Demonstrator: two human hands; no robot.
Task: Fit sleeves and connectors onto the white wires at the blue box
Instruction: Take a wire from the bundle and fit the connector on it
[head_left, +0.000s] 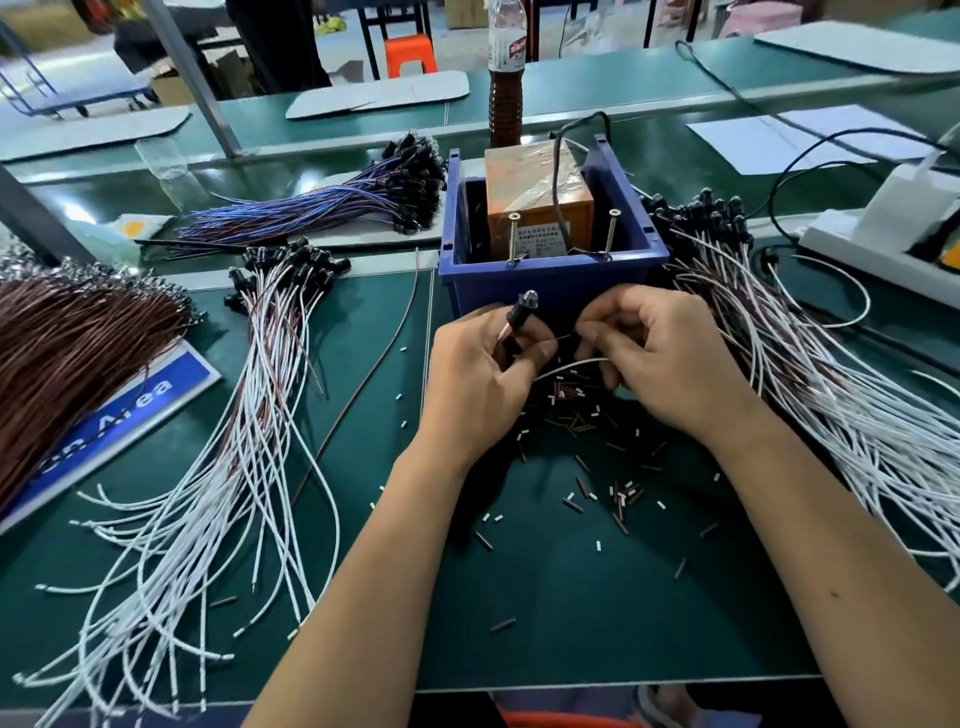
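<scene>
My left hand (480, 369) grips a black connector (521, 310) with a clear tip, held upright just in front of the blue box (550, 275). My right hand (660, 358) pinches the end of a white wire (571, 365) that arcs between both hands. Small dark and white sleeves (597, 457) lie scattered on the green mat below my hands. A pile of white wires with black connectors (810, 374) lies to the right. Another pile of white wires (239, 441) fans out on the left.
The blue box holds an orange block (535, 202) and two screws on its rim. Blue wire bundle (322, 202) and brown wire bundle (67, 338) lie at left. A bottle (506, 73) stands behind the box. A white device (893, 223) sits at right.
</scene>
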